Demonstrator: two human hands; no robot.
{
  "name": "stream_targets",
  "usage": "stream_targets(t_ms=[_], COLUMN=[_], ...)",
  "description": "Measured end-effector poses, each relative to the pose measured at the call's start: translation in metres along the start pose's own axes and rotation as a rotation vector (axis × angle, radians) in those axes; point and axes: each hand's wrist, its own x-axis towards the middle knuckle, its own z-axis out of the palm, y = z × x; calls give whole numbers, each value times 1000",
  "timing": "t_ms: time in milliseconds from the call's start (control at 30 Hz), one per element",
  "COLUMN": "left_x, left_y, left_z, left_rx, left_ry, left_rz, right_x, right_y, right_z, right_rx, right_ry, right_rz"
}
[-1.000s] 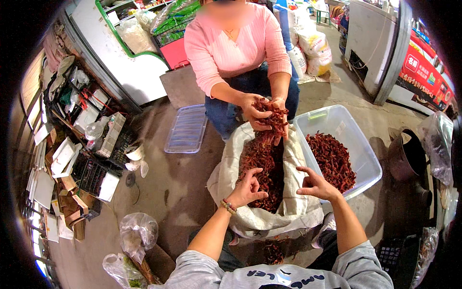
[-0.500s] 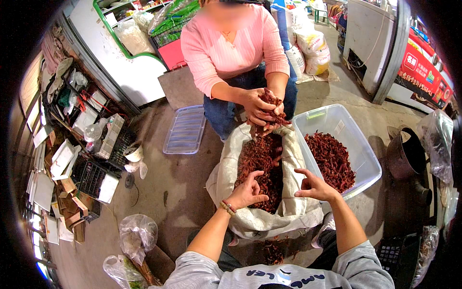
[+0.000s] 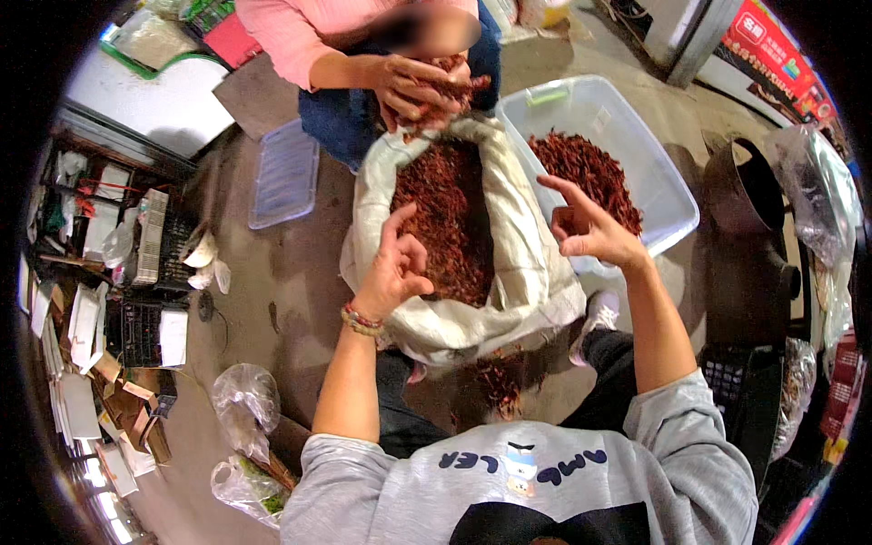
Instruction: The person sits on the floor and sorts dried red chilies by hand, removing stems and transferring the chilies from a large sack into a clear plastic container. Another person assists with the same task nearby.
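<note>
A white woven sack stands between my legs with its rim rolled down, filled with dried red chilies. My left hand is over the sack's near left side, fingers apart and holding nothing. Past its right rim, near the clear plastic tub, my right hand is empty too, forefinger and thumb spread. More dried red chilies lie heaped in the tub's left part. Across from me, a person in a pink top cups a clump of chilies in both hands above the sack's far rim.
A clear lid lies on the floor at the left. Dark metal pots stand right of the tub. Clear plastic bags lie at the lower left, beyond them crates and scraps. Spilled chilies dot the floor between my feet.
My view has tilted down and shifted, so the sack and tub sit higher and further left. Both my hands remain raised and empty; the other person still holds the chilies.
</note>
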Motion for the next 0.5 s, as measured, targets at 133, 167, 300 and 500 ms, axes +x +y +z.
stream_targets(t_ms=[133, 167, 300, 500], left_x=[-2, -3, -1, -2], left_y=[2, 0, 3, -4], left_z=[5, 4, 4, 1], left_rx=[8, 15, 41, 63], left_ry=[-32, -31, -36, -34], left_rz=[-16, -17, -25, -44], right_x=[-9, -9, -8, -5], right_y=[7, 7, 5, 2], right_z=[-6, -6, -4, 2], right_rx=[8, 13, 72, 5], right_ry=[-6, -11, -19, 16], right_rz=[27, 39, 36, 61])
